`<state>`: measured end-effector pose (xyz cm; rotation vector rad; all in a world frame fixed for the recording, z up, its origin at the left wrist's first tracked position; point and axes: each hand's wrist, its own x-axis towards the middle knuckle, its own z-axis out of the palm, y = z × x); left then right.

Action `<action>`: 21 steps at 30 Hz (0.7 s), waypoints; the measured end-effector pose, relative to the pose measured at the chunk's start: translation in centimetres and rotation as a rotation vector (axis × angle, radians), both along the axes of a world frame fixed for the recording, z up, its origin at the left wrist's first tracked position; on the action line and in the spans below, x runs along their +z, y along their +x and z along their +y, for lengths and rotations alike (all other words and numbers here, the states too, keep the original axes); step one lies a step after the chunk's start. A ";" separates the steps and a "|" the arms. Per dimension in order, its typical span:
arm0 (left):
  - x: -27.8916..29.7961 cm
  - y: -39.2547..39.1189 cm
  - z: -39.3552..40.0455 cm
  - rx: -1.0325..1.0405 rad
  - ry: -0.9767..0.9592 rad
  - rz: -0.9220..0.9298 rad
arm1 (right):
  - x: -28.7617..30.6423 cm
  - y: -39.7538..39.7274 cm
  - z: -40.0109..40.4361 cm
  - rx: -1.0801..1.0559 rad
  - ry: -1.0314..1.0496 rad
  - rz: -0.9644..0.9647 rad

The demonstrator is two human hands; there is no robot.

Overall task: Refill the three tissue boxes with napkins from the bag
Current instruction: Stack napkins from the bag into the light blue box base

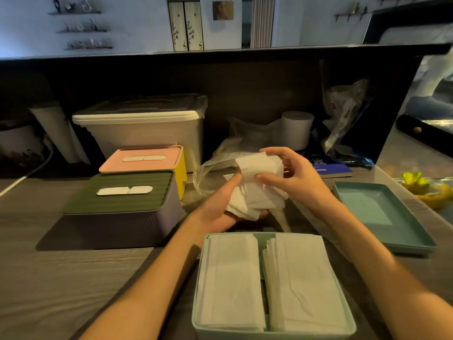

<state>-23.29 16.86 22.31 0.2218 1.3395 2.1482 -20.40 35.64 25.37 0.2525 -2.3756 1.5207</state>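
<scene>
Both hands hold a wad of white napkins (257, 192) above the table, just in front of a clear plastic bag (208, 173). My left hand (220, 207) cups the wad from below. My right hand (289, 175) pinches its upper sheets between thumb and fingers. Close to me stands an open mint-green tissue box (197, 322) with two stacks of napkins side by side in it. Its teal lid (411, 231) lies upturned to the right. A purple box with a green lid (117, 212) and a yellow box with a pink lid (182, 173) stand shut at the left.
A large white storage bin (147, 128) stands behind the shut boxes. A paper roll (296, 128) and crinkled plastic packets (343, 123) stand at the back right. Something yellow (424, 190) lies at the right edge. A white cable (24, 177) runs at the far left.
</scene>
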 end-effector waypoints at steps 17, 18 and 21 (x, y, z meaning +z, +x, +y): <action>0.3 0.0 0.1 0.094 0.024 -0.048 | 0.8 0.4 0.4 0.069 -0.109 -0.111; 0.3 0.0 0.1 0.106 0.023 -0.054 | 0.8 0.4 0.6 0.084 -0.140 -0.102; 0.7 -0.1 -0.3 0.173 0.071 -0.106 | 1.2 0.4 1.2 0.152 -0.279 -0.099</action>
